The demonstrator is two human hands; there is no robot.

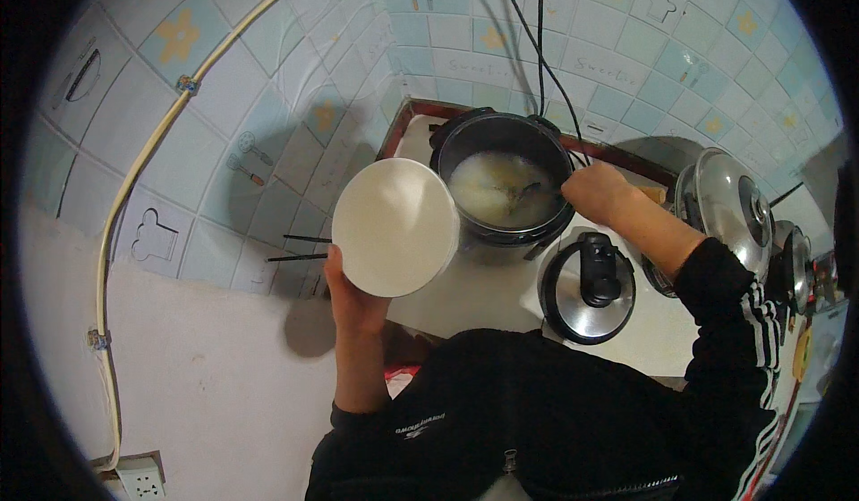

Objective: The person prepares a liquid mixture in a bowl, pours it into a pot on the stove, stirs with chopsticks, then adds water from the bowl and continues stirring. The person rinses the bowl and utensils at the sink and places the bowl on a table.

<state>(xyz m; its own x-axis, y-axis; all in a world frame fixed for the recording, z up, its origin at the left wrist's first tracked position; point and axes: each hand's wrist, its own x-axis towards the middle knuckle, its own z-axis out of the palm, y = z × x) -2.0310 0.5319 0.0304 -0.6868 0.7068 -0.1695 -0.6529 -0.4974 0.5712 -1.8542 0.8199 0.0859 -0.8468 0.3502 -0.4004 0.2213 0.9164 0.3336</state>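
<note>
My left hand (354, 300) grips a white bowl (396, 227), which looks empty, just left of the cooker. Two dark chopsticks (302, 257) stick out to the left from behind the bowl, by the same hand. My right hand (594, 192) is closed at the right rim of a black electric pressure cooker pot (504, 140). Cloudy, pale yellowish liquid (493, 192) lies in the pot, and a dark utensil (527, 192), likely a ladle, dips into it near that hand. The handle inside my fist is hidden.
The cooker's steel and black lid (584, 313) lies on the white countertop (463, 303) in front of the pot. To the right stands cookware with a glass lid (728, 212). Black cables (541, 51) hang behind the pot. Tiled walls (456, 38) rise at the back and left.
</note>
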